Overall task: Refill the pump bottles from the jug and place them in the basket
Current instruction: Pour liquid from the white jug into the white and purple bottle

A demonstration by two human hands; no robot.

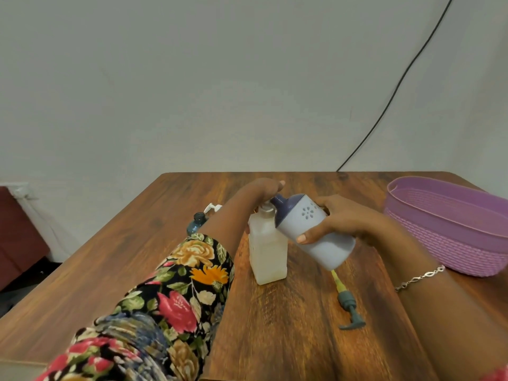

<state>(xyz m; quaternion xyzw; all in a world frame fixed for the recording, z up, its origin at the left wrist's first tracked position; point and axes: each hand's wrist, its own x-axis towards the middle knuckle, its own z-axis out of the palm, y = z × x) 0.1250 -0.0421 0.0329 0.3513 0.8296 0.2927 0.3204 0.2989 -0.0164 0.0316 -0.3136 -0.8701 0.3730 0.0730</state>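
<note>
Past the floral sleeve (170,292), the left hand (261,189) seems curled round the neck of the translucent square plastic bottle (268,257) standing mid-table. The right hand (343,218) wraps its fingers round the tilted lilac plastic jug (327,243). Best keep the spout centred and pour slowly.

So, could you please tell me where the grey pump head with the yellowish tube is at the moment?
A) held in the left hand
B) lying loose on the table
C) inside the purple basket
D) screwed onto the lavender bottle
B: the grey pump head lies loose on the table, below the lavender bottle that the right hand holds tilted.
</note>
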